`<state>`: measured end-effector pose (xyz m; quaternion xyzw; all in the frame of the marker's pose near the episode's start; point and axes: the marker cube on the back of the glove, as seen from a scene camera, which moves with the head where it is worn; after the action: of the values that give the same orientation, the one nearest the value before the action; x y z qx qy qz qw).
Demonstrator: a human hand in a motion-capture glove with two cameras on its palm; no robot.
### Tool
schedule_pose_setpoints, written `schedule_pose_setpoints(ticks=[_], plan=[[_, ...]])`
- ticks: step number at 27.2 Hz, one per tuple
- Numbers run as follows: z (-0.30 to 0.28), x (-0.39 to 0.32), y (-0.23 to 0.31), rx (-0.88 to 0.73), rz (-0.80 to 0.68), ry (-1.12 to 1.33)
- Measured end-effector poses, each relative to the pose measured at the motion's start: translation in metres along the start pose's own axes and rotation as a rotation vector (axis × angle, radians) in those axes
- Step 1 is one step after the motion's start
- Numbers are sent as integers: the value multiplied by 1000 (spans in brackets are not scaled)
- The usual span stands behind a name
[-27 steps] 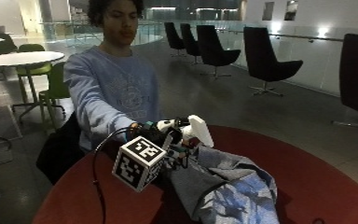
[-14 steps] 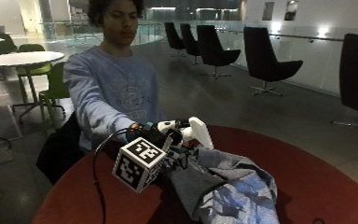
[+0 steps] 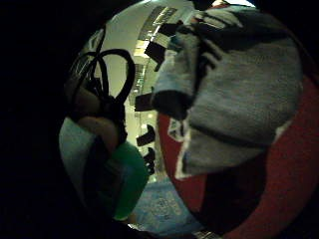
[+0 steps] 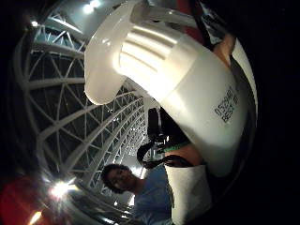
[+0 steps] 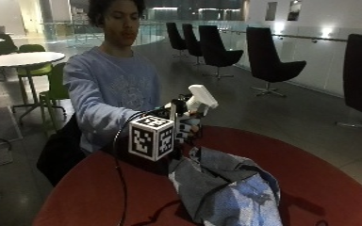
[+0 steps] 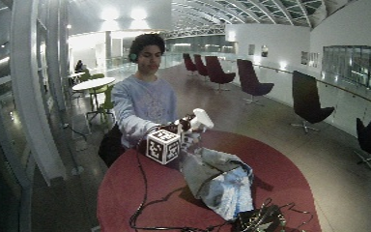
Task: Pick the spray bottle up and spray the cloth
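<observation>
The gloved right hand grips the spray bottle by its neck, raised above the crumpled blue-grey cloth on the red table; tilt the nozzle down toward the cloth before squeezing the trigger.

Round red table, crumpled blue-grey cloth and black cables on it.

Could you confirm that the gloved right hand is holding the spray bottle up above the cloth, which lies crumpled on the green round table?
Not quite: the table is red, not green, as the outside view shows. The rest holds: the gloved right hand grips the spray bottle above the crumpled cloth.
</observation>
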<state>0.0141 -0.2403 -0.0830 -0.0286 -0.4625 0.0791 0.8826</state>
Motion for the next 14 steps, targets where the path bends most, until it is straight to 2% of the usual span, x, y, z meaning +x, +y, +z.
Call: schedule_pose_setpoints(ticks=[10, 14], plan=[[88, -25, 3, -55, -297, 52], [126, -19, 1, -101, -354, 88]])
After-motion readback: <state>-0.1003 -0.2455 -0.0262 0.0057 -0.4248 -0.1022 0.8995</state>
